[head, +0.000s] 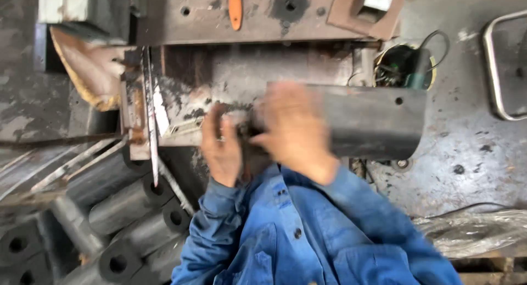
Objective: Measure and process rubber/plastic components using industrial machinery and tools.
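A large dark metal cylinder (373, 120) lies on its side on a rusty machine bed (219, 76). My right hand (293, 128) is blurred and rests over the cylinder's left end. My left hand (219, 145) is just to its left, fingers curled near the same end; whether it grips anything I cannot tell. Both sleeves are blue.
Several black rubber-like cylinders with centre holes (126, 208) are stacked at lower left. A thin metal blade (149, 109) stands left of my hands. An orange handle (235, 7) lies at the top. A round tin with wires (403, 65) and a metal loop (497, 65) are right.
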